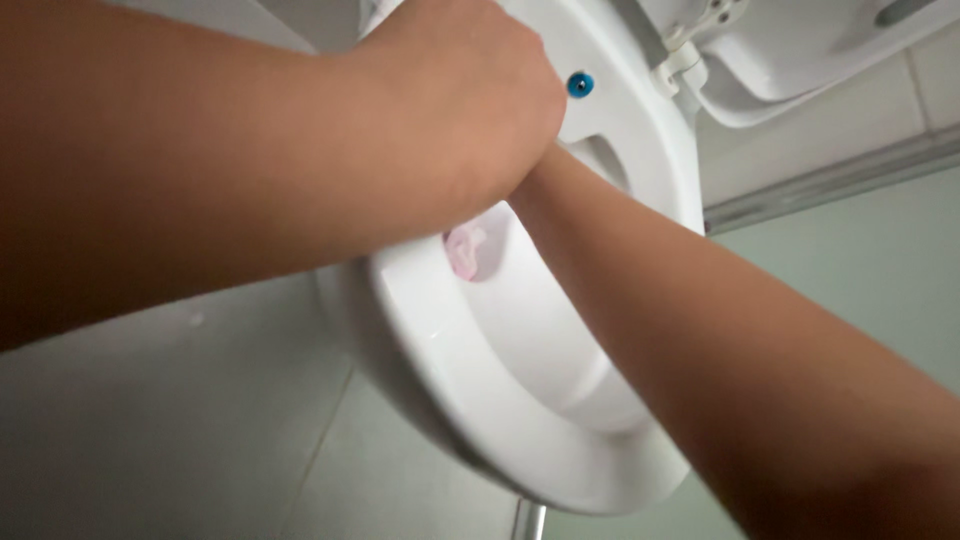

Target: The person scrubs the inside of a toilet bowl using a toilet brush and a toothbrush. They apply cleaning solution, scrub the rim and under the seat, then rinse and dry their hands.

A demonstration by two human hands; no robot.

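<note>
Looks like mid-scrub to me: left hand (470,90) sits fisted on the toilet seat (500,400), right hand's hidden behind it down in the bowl (540,340) so can't tell its grip, and a pink blob (463,250) inside still needs clearing.

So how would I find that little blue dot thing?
Find the white toilet seat ringing the bowl. Follow its rim up toward the raised lid, just past the closed left hand. The small round blue button sits there, the only blue spot on all that white.
</note>
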